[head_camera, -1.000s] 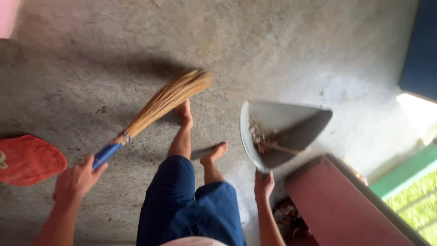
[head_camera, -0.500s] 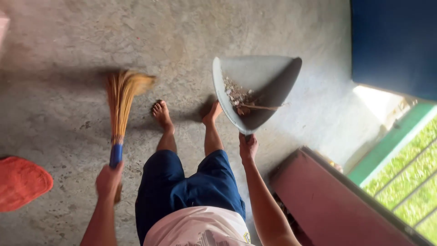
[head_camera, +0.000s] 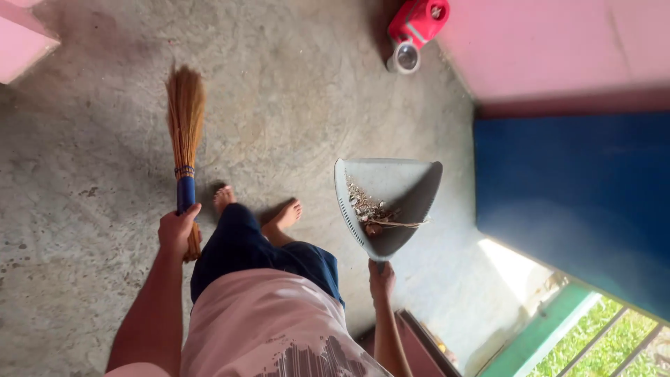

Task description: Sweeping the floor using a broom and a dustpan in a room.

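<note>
A person stands barefoot on a concrete floor [head_camera: 91, 139]. Their left hand [head_camera: 178, 230] is wrapped around a straw broom [head_camera: 185, 132], bristles pointing away. Their right hand [head_camera: 381, 279] grips the handle of a grey dustpan [head_camera: 398, 188] holding dust and twigs [head_camera: 373, 211]. Farther right stands a blue door [head_camera: 572, 195].

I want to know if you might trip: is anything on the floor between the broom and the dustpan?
Only the person's own bare feet stand on the concrete floor between the broom in the left hand and the grey dustpan in the right hand. Nothing else visible lies there.
</note>
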